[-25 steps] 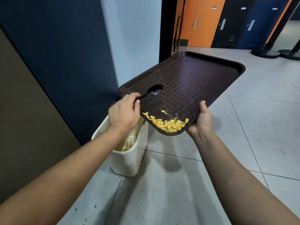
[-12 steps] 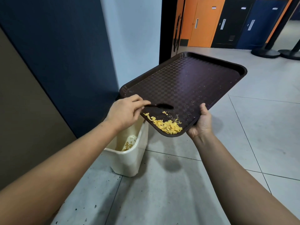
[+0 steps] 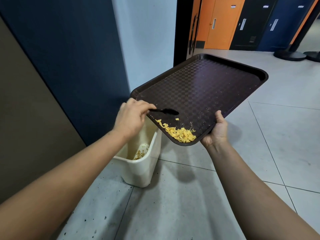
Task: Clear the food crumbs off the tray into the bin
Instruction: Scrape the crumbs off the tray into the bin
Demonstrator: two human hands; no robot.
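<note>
Fingers (image 3: 141,108) on spoon (image 3: 164,111), bowl rightward

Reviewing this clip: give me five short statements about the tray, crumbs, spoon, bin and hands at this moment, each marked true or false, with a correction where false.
1. The left hand holds a black plastic spoon over the dark brown checkered plastic tray. True.
2. The yellow food crumbs lie at the tray's far corner. False: they sit at its near, lower corner.
3. The right hand grips the tray's near edge. True.
4. The cream plastic bin is empty. False: crumbs lie inside.
5. The tray rests on the floor. False: it is held tilted in the air.
</note>
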